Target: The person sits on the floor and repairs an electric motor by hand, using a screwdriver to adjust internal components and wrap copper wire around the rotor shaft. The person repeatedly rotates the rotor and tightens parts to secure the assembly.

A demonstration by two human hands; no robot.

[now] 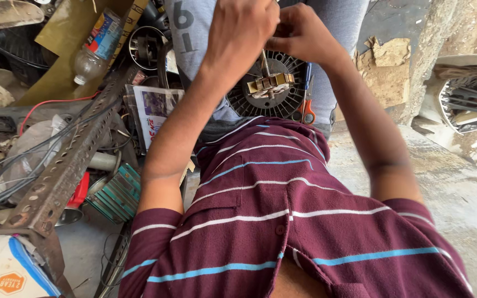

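Observation:
A round black finned motor part [274, 94] with a metal shaft and a pale core [270, 84] rests on my lap against grey trousers. Both my hands are raised over its shaft. My left hand [241, 30] curls closed above the shaft; what it holds is hidden by the fingers. My right hand [299, 34] pinches at the same spot, fingers bunched together next to the left hand. Orange-handled pliers [307, 109] lie beside the motor part at its right edge. My striped maroon shirt fills the lower middle of the view.
A perforated metal angle bar [70, 165] runs diagonally at left, among wires, a plastic bottle [96, 47], a newspaper [153, 110], a green finned stator [118, 193] and a red item [79, 190]. A concrete ledge [459, 182] lies right, with a fan grille [470, 102].

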